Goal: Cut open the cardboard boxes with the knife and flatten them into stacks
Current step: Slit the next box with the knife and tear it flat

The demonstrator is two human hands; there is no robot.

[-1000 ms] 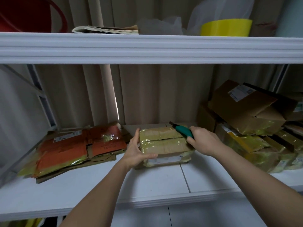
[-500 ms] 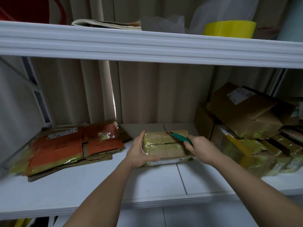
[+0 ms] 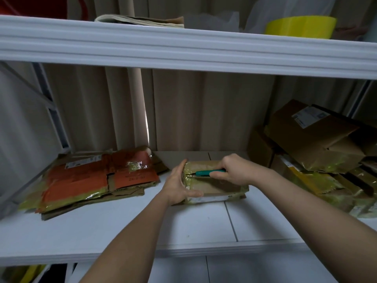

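— Item one?

— Small taped cardboard box (image 3: 212, 183), centre of the frame, lying flat on the white shelf (image 3: 122, 227). Looks light and stiff, but the glossy yellowish tape wrap probably makes it slippery. My left hand (image 3: 179, 184) braces its left end, fingers fairly straight, thumb along the near edge. Best hold, I judge: the end faces, clear of the seam.

— Item two?

— Green-handled knife (image 3: 210, 172). My right hand (image 3: 236, 170) has its fingers clenched round the handle, blade low along the top seam, pointing towards my left hand; a slip would be risky.

— Other stock?

— Flattened stack (image 3: 91, 182), centre left. Uncut boxes (image 3: 318, 139), right of the frame.
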